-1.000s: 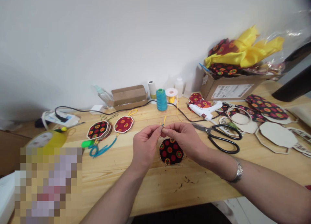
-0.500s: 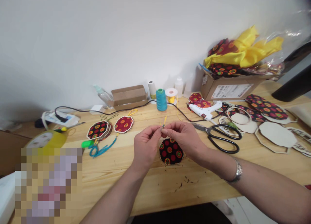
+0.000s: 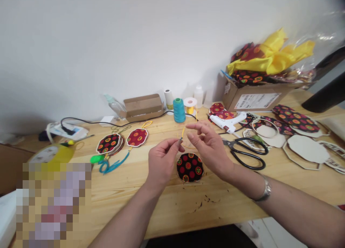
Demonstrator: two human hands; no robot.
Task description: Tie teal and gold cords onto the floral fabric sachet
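Pinched between the thumb and fingers of my left hand (image 3: 165, 158) is a yellow cord (image 3: 183, 130), with a small dark greenish bit at the fingertips that is too small to make out. My right hand (image 3: 210, 147) is open just to the right, thumb and fingers apart, its index fingertip close to the cord's upper end. Below both hands, a black fabric-covered disc (image 3: 190, 167) with red and orange round motifs lies flat on the wooden table (image 3: 121, 208).
Black-handled scissors (image 3: 249, 153) and a white glue gun (image 3: 228, 122) lie to the right. Behind stand a teal thread cone (image 3: 178, 110) and a yellow cord spool (image 3: 190, 106). Finished-looking hanging ornaments (image 3: 137, 137) sit left. A cardboard box (image 3: 256, 97) holds fabric at back right.
My right hand has let go of the cord, opened its fingers and drawn slightly right. My left hand keeps its pinch in nearly the same place.
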